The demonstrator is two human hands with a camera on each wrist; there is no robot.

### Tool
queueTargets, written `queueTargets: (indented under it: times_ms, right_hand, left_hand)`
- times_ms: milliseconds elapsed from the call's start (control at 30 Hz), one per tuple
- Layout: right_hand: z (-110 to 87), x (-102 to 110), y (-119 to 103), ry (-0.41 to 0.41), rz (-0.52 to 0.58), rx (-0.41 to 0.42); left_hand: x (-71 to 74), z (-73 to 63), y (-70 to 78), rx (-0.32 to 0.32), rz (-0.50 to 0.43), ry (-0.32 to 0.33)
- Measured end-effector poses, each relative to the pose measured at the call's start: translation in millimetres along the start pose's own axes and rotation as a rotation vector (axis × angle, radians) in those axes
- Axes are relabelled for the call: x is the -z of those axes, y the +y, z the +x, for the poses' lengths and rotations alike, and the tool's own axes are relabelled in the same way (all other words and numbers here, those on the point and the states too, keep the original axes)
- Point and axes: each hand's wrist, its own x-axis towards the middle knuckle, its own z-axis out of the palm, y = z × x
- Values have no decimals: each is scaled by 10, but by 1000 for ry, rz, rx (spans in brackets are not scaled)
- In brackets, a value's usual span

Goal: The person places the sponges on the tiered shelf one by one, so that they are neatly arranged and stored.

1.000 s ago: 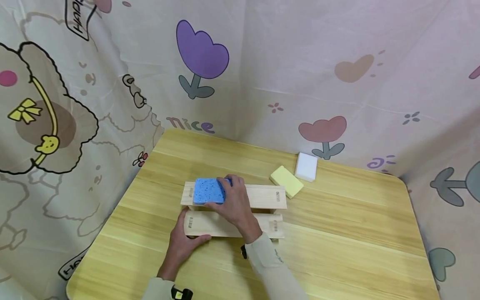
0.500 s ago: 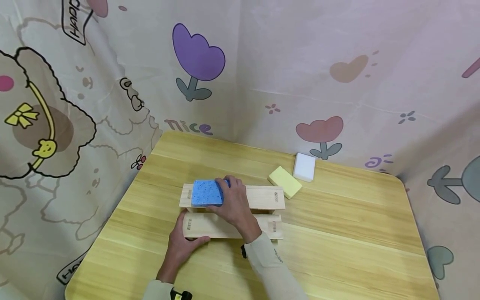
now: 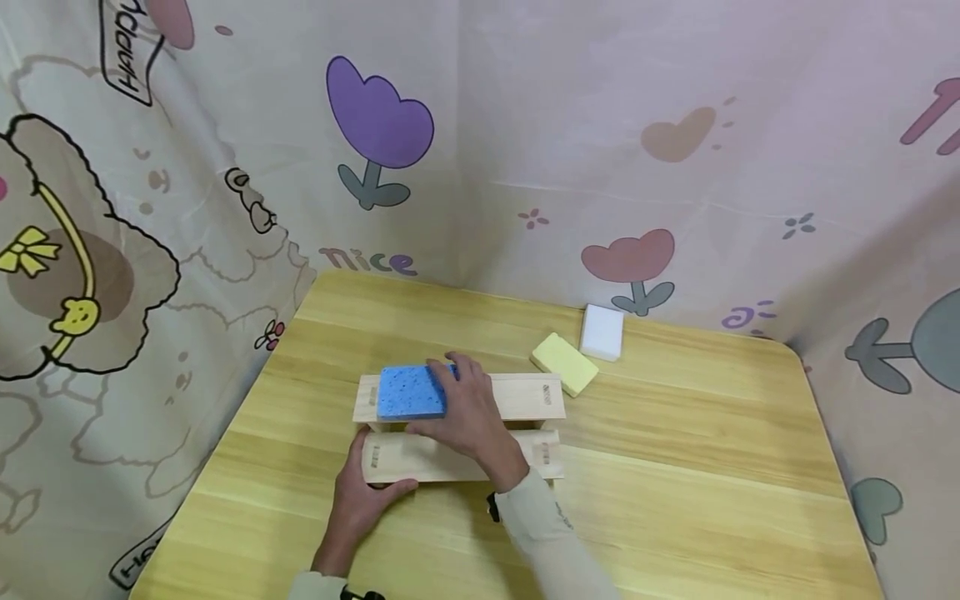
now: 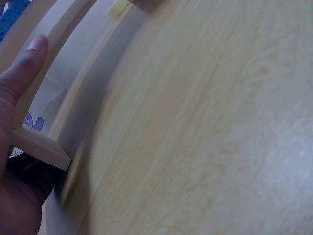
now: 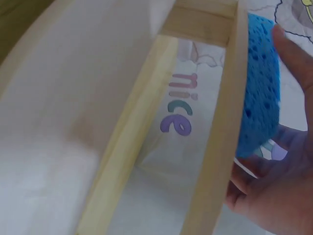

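A small two-tier wooden step shelf [image 3: 525,400] of pale planks stands on the table [image 3: 675,433]. On the left part of its upper plank lies a blue sponge [image 3: 408,392], pores visible on its face. My right hand [image 3: 472,408] straddles the sponge's right end, the thumb just off its front edge and the fingers spread at the back edge. Seen from the right wrist, the sponge lies between thumb and fingers. My left hand [image 3: 356,496] grips the left end of the lower plank [image 3: 442,457], its thumb along the front and its other fingers partly hidden behind.
Behind the shelf's right end lies a yellow sponge [image 3: 564,364], with a white block [image 3: 602,332] next to it near the table's back edge. A printed curtain [image 3: 487,150] hangs around the back and sides.
My right thumb has moved slightly away from the sponge's front edge, and the hand spreads wider. Sponge and shelf keep their positions relative to each other; the head view has shifted slightly.
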Motion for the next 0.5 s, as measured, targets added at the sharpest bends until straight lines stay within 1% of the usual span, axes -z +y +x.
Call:
queueTargets:
  times_ms: [100, 267, 500]
  right_hand:
    - [-23, 70, 55, 8, 33, 17]
    - [-2, 206, 147, 37, 56, 38]
    - [13, 381, 312, 112, 95, 57]
  left_hand:
    - [10, -10, -6, 1, 9, 5]
    - [24, -13, -5, -21, -1, 25]
    - [0, -17, -6, -17, -25, 30]
